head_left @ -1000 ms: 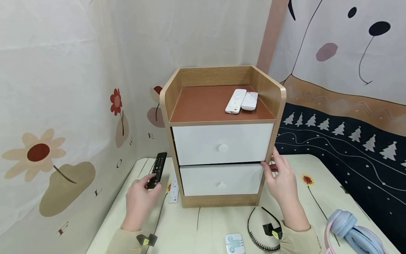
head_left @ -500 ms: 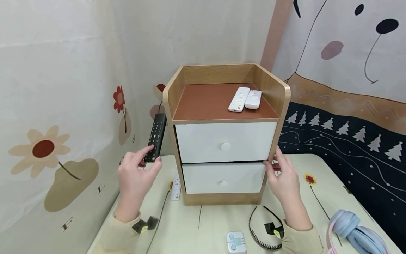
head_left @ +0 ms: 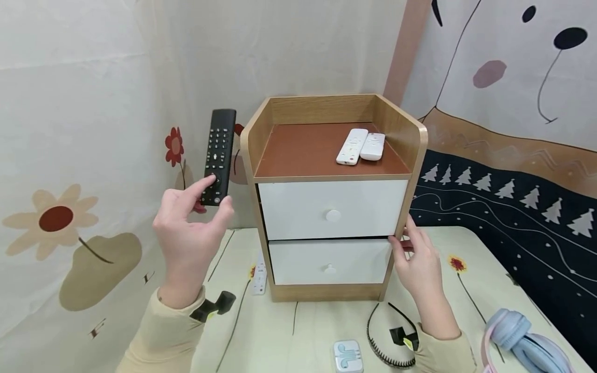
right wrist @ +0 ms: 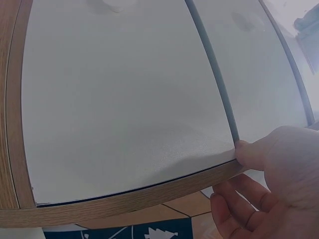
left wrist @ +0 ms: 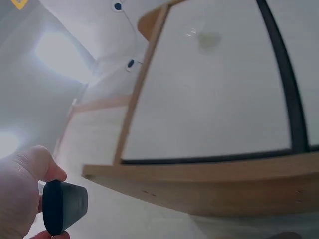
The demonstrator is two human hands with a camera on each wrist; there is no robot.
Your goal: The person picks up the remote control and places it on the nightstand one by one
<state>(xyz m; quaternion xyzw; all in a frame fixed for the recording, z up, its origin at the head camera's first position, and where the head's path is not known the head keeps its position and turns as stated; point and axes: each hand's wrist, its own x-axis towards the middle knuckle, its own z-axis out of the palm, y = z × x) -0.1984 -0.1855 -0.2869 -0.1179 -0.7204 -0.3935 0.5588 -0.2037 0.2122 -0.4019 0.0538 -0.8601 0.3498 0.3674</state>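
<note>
My left hand [head_left: 188, 233] pinches the lower end of a black remote control [head_left: 219, 155] and holds it raised to the left of a small wooden cabinet [head_left: 326, 292]. In the left wrist view the same remote [left wrist: 64, 206] shows end-on between thumb and fingers. The cabinet has two white drawers, an upper drawer [head_left: 298, 210] and a lower drawer [head_left: 298, 261], both pushed in. My right hand [head_left: 417, 259] grips the cabinet's right side edge, the thumb by the gap between the drawers. Two white remotes [head_left: 352, 147] lie side by side on the brown top shelf [head_left: 298, 150].
Another white remote [head_left: 259, 277] lies by the cabinet's left foot. In front are boxed earphones [head_left: 347, 357] and a black toothed headband [head_left: 380, 355]. Light blue headphones [head_left: 517, 336] lie at the right front. Printed curtains [head_left: 116, 155] stand close on the left and behind.
My left hand has lifted the black remote from low beside the cabinet up to about shelf height, tilting it more upright. The right hand stays on the cabinet's side.
</note>
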